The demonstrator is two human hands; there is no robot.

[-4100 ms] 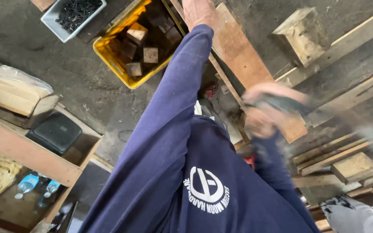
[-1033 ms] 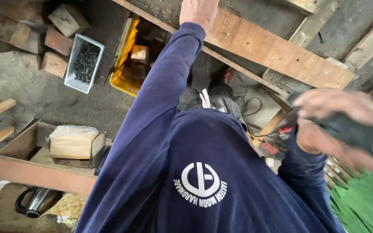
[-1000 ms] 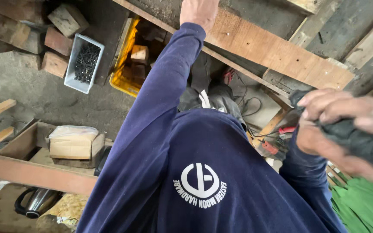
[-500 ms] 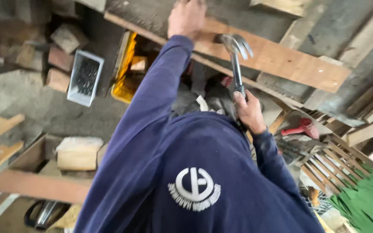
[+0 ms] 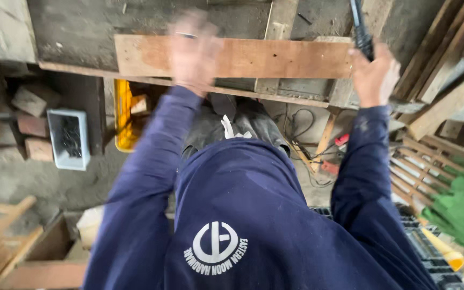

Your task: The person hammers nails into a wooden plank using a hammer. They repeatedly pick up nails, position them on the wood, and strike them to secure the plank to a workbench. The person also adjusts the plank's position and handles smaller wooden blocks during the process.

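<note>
Wooden plank (image 5: 275, 56) now level, hammer (image 5: 362, 29) raised higher

Head-worn view, steeply downward, close

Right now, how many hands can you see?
2. The left hand, blurred, is over the wooden plank; the right hand grips a dark handle at the plank's right end.

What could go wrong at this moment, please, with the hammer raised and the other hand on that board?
1. The left hand lies on the wooden board; a stray blow could hit the fingers.
2. The right hand grips the dark hammer handle high, its head out of view; aim may suffer.
3. Cables and loose slats underfoot could trip the person.
</note>
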